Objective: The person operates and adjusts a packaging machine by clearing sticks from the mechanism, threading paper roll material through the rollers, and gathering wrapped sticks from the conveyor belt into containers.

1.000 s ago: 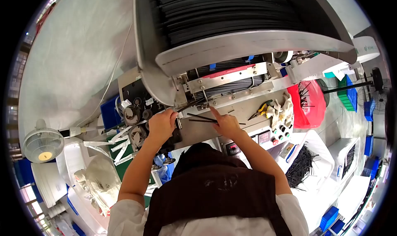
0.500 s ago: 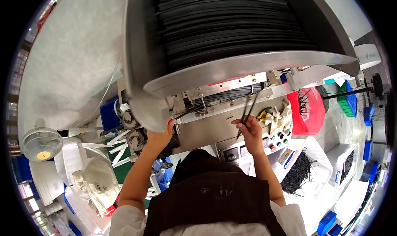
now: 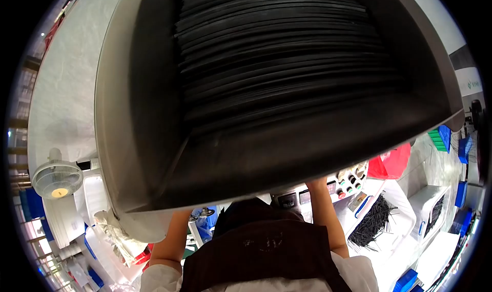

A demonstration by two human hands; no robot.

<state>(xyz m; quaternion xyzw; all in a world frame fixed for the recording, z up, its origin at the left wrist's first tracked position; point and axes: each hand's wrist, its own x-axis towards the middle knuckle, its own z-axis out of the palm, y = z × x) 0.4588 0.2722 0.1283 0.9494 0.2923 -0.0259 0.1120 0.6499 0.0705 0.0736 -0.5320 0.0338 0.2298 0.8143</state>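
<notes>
Left forearm (image 3: pixel 171 239) reaches under the hopper (image 3: pixel 287 164); left hand hidden. Black strips (image 3: pixel 287 61) lie in the hopper, upper centre. Right hand (image 3: pixel 316 182), right of centre, mostly covered; can't say what either grips. Loose black strips (image 3: pixel 373 220), lower right. Step looks like handwork beneath the hopper; next move likely calls for sight past its edge.

Both hands' fingers out of sight behind the hopper (image 3: pixel 297 156)

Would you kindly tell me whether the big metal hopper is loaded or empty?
Loaded: long black strips lie layered inside the metal hopper. How deep they go, I cannot tell.
</notes>
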